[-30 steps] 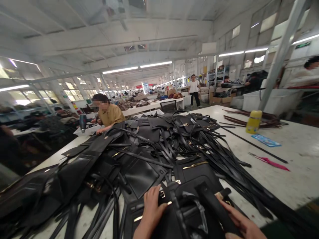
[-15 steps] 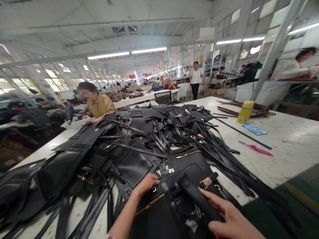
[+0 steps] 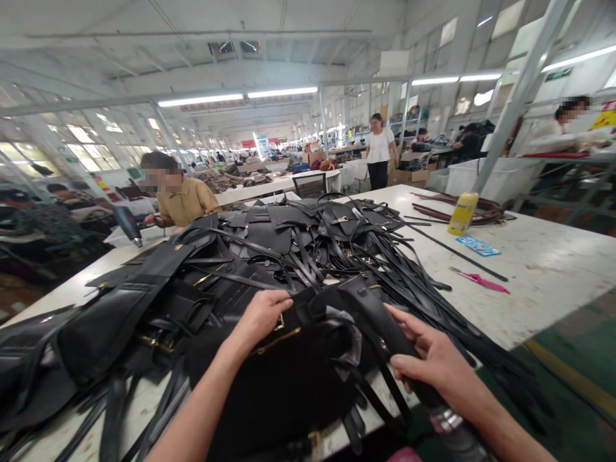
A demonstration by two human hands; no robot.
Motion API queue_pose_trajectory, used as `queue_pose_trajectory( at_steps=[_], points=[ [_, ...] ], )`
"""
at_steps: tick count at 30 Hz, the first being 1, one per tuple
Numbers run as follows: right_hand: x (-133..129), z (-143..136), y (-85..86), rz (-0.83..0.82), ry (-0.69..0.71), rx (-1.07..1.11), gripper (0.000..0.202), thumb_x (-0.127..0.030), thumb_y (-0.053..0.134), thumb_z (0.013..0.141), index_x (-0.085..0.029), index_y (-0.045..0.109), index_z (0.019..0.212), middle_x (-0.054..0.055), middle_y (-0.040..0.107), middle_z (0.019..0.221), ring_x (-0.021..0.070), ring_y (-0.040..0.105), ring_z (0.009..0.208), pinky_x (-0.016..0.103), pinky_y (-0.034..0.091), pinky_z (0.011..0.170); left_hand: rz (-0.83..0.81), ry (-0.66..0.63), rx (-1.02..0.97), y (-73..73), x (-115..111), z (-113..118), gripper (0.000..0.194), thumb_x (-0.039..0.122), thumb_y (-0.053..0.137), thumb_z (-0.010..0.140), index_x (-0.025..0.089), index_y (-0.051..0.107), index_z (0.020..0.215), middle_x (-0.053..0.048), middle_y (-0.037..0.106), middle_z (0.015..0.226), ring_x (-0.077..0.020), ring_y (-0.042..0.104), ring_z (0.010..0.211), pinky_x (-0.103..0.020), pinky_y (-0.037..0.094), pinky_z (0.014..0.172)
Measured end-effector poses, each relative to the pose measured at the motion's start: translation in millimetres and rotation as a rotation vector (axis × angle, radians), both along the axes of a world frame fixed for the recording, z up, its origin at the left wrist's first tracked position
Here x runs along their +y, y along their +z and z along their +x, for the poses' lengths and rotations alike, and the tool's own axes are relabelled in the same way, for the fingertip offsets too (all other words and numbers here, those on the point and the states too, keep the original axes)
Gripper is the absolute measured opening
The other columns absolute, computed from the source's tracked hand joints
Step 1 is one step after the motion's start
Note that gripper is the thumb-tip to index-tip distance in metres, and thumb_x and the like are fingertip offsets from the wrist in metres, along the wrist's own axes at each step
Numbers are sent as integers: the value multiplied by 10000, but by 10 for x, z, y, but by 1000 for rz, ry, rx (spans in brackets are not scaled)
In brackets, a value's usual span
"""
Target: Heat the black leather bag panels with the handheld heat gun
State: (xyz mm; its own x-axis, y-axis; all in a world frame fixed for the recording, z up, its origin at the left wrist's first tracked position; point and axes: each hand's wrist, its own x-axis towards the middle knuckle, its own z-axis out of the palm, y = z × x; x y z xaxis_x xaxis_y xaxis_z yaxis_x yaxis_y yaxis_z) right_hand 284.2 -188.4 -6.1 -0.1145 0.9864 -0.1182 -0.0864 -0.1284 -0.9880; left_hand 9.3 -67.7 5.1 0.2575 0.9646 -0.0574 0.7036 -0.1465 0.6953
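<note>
Near the table's front edge, a black leather bag point(image 3: 274, 385) with gold zips is lifted. My left hand point(image 3: 260, 317) is closed on its upper edge, beside a small gold buckle point(image 3: 280, 323). At its right side my right hand point(image 3: 440, 359) grips a wide black strap point(image 3: 382, 317) between thumb and fingers. A crumpled piece of clear plastic point(image 3: 349, 343) hangs at the bag's upper right. Just below my right hand is a dark cylinder with a silvery ring point(image 3: 446, 420); I cannot tell what it is or whether the hand touches it.
A pile of black bags point(image 3: 274, 234) with long straps covers the table's middle and left. To the right lie pink-handled snips point(image 3: 481, 281), a blue card point(image 3: 479, 246), a yellow bottle point(image 3: 462, 213) and brown straps point(image 3: 491, 215). A co-worker point(image 3: 185, 196) at the far left holds a heat gun point(image 3: 128, 224).
The bag's top edge has risen and tilted, with my left hand moving up and left. My right hand has also moved up slightly, still gripping the strap. The co-worker's heat gun has swung downward.
</note>
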Motion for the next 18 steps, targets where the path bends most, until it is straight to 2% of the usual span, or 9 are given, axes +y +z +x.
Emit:
queue_pose_trajectory(
  at_steps=[3, 5, 6, 8, 10, 12, 14, 16, 18],
  points=[
    [-133, 204, 193, 43, -154, -83, 728, -253, 628, 658, -232, 290, 1302, -16, 570, 669, 138, 506, 541, 243, 446, 475, 516, 141, 354, 599, -129, 111, 265, 341, 408, 788, 147, 520, 647, 37, 387, 597, -90, 363, 582, -242, 171, 574],
    [-237, 319, 230, 54, -237, -125, 767, -301, 648, 650, -232, 270, 1314, -3, 578, 643, 172, 528, 565, 263, 449, 488, 775, 73, 553, 714, -319, 256, 245, 295, 377, 817, 152, 545, 712, 18, 442, 660, -114, 417, 646, -245, 189, 583],
    [-292, 373, 219, 53, -272, -141, 791, -329, 661, 635, -232, 270, 1316, 6, 587, 643, 187, 535, 568, 273, 453, 491, 823, -25, 591, 640, -431, 340, 208, 258, 388, 814, 161, 547, 721, 10, 469, 683, -128, 437, 673, -246, 211, 584],
    [-403, 475, 146, 28, -314, -170, 823, -373, 670, 617, -240, 266, 1322, 19, 607, 655, 202, 546, 563, 286, 466, 498, 814, -232, 595, 226, -666, 500, 114, 174, 445, 774, 187, 543, 716, -1, 518, 706, -147, 457, 685, -253, 268, 582],
    [-511, 564, 28, -18, -299, -204, 834, -380, 658, 625, -248, 241, 1335, 26, 621, 679, 205, 553, 559, 278, 477, 485, 723, -299, 555, -440, -889, 617, 110, 109, 486, 726, 199, 547, 739, -6, 552, 723, -152, 469, 659, -257, 314, 565],
    [-601, 618, -96, -64, -233, -252, 831, -331, 642, 640, -246, 214, 1347, 54, 638, 824, 221, 582, 644, 263, 494, 501, 641, -207, 462, -1152, -1089, 671, 169, 50, 490, 694, 207, 550, 705, -3, 561, 710, -153, 491, 661, -256, 357, 569],
    [-658, 617, -193, -101, -143, -285, 801, -261, 625, 637, -243, 246, 1342, 69, 596, 1054, 247, 588, 819, 265, 517, 617, 611, -59, 392, -1708, -1257, 674, 225, 16, 476, 682, 208, 570, 753, -6, 561, 707, -153, 499, 663, -262, 387, 582],
    [-681, 560, -249, -136, -28, -273, 738, -220, 607, 619, -238, 341, 1308, 41, 521, 1200, 264, 536, 993, 288, 473, 816, 599, 21, 339, -2007, -1383, 653, 284, 24, 463, 703, 203, 569, 896, -28, 572, 791, -161, 509, 725, -284, 415, 646],
    [-683, 460, -271, -167, 91, -259, 675, -210, 607, 596, -231, 442, 1250, 20, 528, 1201, 273, 485, 1082, 317, 383, 938, 610, 40, 293, -2085, -1458, 638, 321, 41, 456, 722, 198, 546, 987, -48, 568, 861, -170, 508, 775, -304, 425, 681]
  ],
)
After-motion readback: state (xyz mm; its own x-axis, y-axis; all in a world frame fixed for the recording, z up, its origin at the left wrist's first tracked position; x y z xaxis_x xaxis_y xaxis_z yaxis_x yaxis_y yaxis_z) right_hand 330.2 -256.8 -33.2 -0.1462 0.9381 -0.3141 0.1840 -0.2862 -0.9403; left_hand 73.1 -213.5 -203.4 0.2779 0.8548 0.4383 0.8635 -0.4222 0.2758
